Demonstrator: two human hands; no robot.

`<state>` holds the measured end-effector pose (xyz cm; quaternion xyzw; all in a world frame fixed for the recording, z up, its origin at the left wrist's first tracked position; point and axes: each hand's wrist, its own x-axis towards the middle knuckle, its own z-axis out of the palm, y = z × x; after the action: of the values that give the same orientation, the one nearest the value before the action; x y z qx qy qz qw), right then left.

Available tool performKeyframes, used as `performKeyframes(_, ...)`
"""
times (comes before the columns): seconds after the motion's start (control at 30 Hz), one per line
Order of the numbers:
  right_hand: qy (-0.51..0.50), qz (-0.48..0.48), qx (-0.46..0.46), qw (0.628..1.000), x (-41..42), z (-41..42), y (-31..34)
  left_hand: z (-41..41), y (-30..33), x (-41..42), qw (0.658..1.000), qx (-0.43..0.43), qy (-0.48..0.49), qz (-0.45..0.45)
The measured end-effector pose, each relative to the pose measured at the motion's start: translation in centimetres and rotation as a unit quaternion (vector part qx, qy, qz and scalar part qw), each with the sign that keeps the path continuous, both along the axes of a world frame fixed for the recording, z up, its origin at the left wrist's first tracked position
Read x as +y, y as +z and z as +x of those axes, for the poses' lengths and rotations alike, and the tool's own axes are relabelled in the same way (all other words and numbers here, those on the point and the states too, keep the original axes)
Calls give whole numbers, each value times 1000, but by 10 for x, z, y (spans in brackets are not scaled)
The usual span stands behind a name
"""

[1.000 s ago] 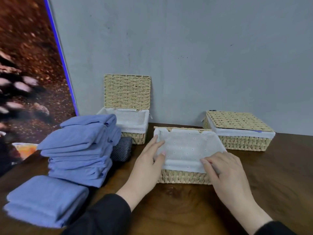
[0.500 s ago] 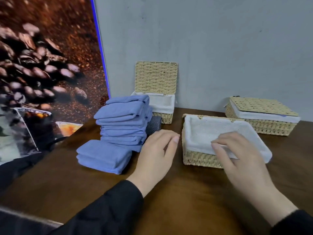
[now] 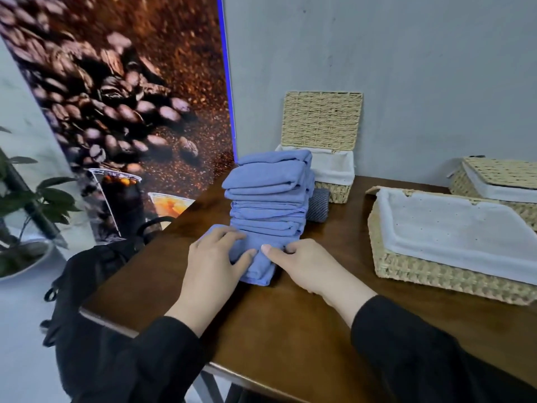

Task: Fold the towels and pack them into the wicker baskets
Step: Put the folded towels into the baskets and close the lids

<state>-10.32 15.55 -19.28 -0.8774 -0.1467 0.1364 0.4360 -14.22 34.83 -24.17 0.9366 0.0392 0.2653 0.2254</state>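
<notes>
A folded blue towel lies on the wooden table in front of a tall stack of folded blue towels. My left hand holds the towel's left side, fingers curled over its top and thumb on it. At the towel's right side my right hand grips it, thumb tip almost meeting the left thumb. A large open wicker basket with a white liner stands empty to the right. At the back a small wicker basket has its lid up.
A closed wicker basket sits at the far right back. A dark grey rolled cloth lies behind the stack. A black bag hangs off the table's left edge, near a potted plant. The grey wall is close behind.
Both hands left the large basket's liner and moved left onto the folded blue towel in front of the stack. The view swung left with them.
</notes>
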Motion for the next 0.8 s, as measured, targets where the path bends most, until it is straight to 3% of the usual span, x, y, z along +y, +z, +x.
performKeyframes(0.13, 10, -30, 1, 1000, 10, 5, -4, -3, 5, -1, 1000, 3, -2, 24)
performKeyframes(0.33, -15, 126, 23, 992, -18, -5, 11, -6, 42, -1, 993, 37, -85, 72)
performKeyframes(0.4, -5, 200, 28, 979, -34, -9, 21, -4, 66, -12, 982, 123, -143, -6)
performKeyframes(0.5, -14, 259, 33, 965, -59, -12, 44, 4, 89, -36, 933, 229, -241, -141)
performKeyframes(0.67, -48, 399, 103, 910, -106, -19, 68, 22, 100, -106, 904, 115, -229, -344)
performKeyframes(0.8, -89, 340, 78, 933, -135, -19, 81, 40, 108, -167, 879, 54, -235, -412)
